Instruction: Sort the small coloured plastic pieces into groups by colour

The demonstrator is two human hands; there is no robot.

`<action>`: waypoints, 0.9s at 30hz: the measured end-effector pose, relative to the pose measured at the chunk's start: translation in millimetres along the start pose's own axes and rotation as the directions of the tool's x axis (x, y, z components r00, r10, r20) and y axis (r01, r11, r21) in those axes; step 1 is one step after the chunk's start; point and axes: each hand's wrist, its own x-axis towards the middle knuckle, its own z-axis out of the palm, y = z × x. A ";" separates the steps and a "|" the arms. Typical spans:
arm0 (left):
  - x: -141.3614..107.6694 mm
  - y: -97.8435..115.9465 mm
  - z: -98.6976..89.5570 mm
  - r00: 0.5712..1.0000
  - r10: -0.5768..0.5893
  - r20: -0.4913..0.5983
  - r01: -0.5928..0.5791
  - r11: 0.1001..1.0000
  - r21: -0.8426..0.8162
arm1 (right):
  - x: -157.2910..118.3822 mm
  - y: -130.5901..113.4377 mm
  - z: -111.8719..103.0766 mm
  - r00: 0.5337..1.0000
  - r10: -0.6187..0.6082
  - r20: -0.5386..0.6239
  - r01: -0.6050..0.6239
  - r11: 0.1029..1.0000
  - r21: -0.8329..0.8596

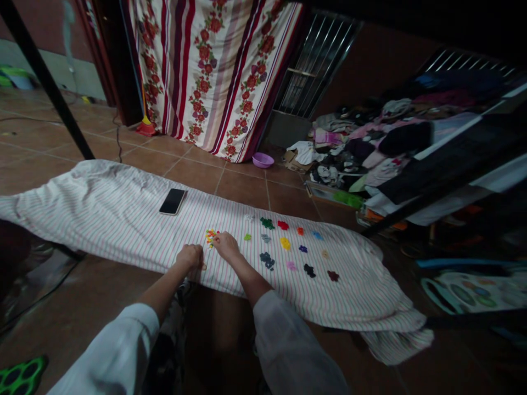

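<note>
A small mixed pile of yellow, orange, red and green pieces (pixel 209 237) lies on a striped cloth (pixel 123 219). At the pile's right edge is my right hand (pixel 226 246), its fingers pinched together and touching the pieces; what is between the fingertips is too small to make out. My left hand (pixel 190 257) rests curled on the cloth near its front edge, just below and left of the pile, and hides whatever it may hold. Right of my hands lie sorted little heaps, among them lime green (pixel 247 237), dark green (pixel 267 223), yellow (pixel 285 243) and dark grey (pixel 267 260).
A phone (pixel 173 201) lies on the cloth to the left. Black frame bars (pixel 49 82) rise at both sides. Beyond stand a flowered curtain (pixel 222 71), a purple basin (pixel 262 160) and a large heap of clothes (pixel 370 137) at right.
</note>
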 end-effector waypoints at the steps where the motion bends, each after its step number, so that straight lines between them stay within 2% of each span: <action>1: 0.5 -0.4 0.4 1.000 0.000 0.000 0.000 1.000 0.002 | 0.6 -1.6 -1.2 1.000 0.009 0.009 -0.009 1.000 -0.009; 7: 2.6 -1.7 2.3 1.000 0.014 -0.005 -0.014 1.000 0.015 | 4.1 -3.0 -0.2 1.000 -0.001 -0.018 0.002 1.000 0.017; 11: 1.9 -1.4 1.6 1.000 0.016 -0.009 -0.016 1.000 0.019 | 4.8 2.7 7.6 0.993 -0.034 -0.114 0.053 0.985 0.167; 14: 1.2 -1.2 0.7 1.000 0.012 -0.004 -0.012 1.000 0.019 | 5.9 8.5 13.1 0.980 -0.013 -0.201 0.079 0.942 0.325; 19: 1.8 -1.7 0.1 1.000 0.006 0.003 -0.006 1.000 0.016 | 5.2 28.9 19.5 0.964 0.127 -0.234 0.023 0.835 0.550; 22: 2.6 -2.3 0.4 1.000 -0.001 0.006 0.001 1.000 0.016 | -2.3 47.7 21.5 0.939 0.224 -0.261 -0.044 0.831 0.555; 27: 1.8 -2.5 0.0 1.000 0.009 0.006 -0.009 1.000 0.017 | -18.2 76.7 18.6 0.869 0.378 -0.319 -0.187 0.849 0.495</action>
